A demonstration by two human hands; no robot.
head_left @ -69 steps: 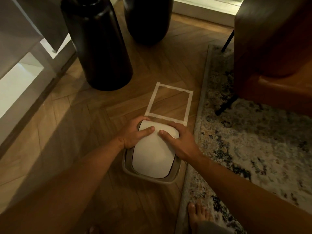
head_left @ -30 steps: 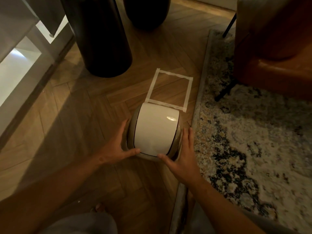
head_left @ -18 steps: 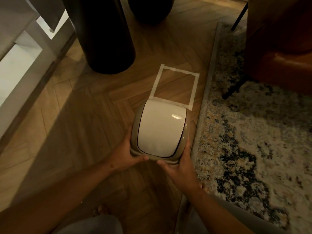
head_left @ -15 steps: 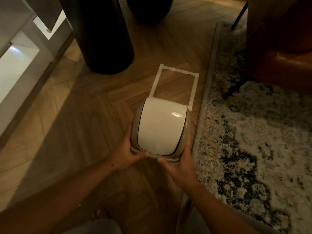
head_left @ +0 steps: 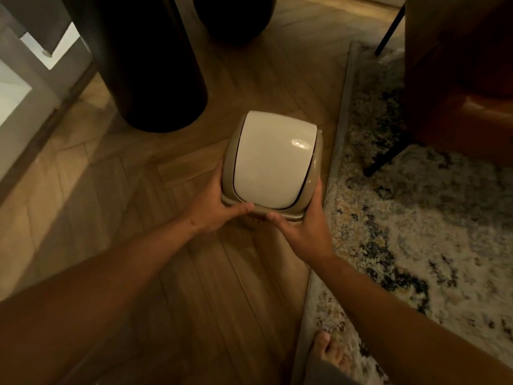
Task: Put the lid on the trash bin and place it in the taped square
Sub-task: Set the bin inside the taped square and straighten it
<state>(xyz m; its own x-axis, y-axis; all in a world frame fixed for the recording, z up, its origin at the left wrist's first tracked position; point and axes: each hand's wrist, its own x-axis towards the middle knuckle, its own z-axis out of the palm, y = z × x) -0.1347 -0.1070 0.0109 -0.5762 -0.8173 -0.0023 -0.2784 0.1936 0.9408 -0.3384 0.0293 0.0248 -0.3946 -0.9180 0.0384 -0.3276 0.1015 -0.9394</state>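
A small beige trash bin (head_left: 315, 173) with a white swing lid (head_left: 270, 162) on top is held between both hands over the wooden floor. My left hand (head_left: 213, 209) grips its near-left side, thumb on the front rim. My right hand (head_left: 304, 229) grips the near-right corner. The bin covers the spot where the taped square lay; no tape shows around it, so I cannot tell how it sits relative to the square.
Two tall black vases (head_left: 144, 65) (head_left: 233, 15) stand just beyond the bin on the left. A patterned rug (head_left: 416, 232) runs along the right, with a brown chair (head_left: 458, 65) and its dark legs on it. A bare foot (head_left: 329, 351) is at the rug's near edge.
Both hands went from pressing the lid to gripping the bin's sides, then carried it forward. The taped square, visible beyond the bin before, is now hidden under it.
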